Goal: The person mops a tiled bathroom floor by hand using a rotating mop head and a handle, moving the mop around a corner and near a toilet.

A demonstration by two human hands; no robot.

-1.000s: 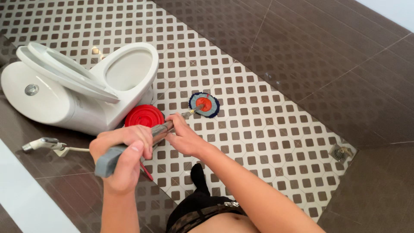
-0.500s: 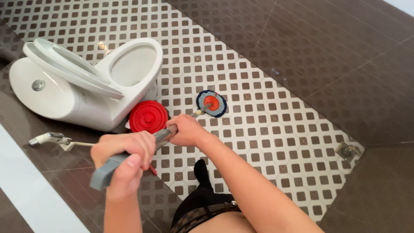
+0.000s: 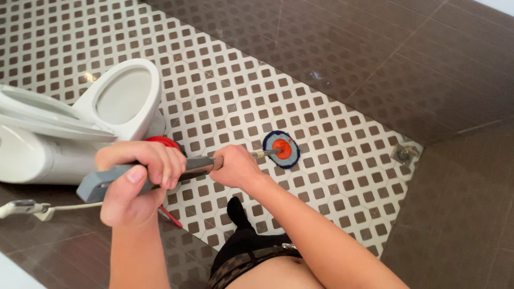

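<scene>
While you are standing over the floor point(image 3: 342, 176) with your foot in its black sock point(image 3: 238, 214) planted on the patterned tiles, both hands are clenching one long-handled tool point(image 3: 195, 165). Your left hand point(image 3: 136, 179) is wrapping the grey grip end, nearest to you, with the thumb pressing along the underside. Your right hand point(image 3: 235, 167) is closing round the metal shaft further down, just short of the head. That round head point(image 3: 281, 149), blue at the rim and orange in the middle, is sitting flat on the white-and-brown tiles just beyond your right hand, so the tool is running low from the left hand down to the floor.

By the look of it, you are working the head against the tiles at that one spot. A further stroke is calling for a firm two-handed hold, with the head staying flat on the floor and steering clear of the red round thing point(image 3: 160, 142) tucked against the white toilet point(image 3: 123, 96). To the left, a hand sprayer point(image 3: 21, 207) is lying on the dark tiles. Further off, a small floor drain point(image 3: 402, 153) is sitting at the corner, under the dark wall point(image 3: 401, 64).
</scene>
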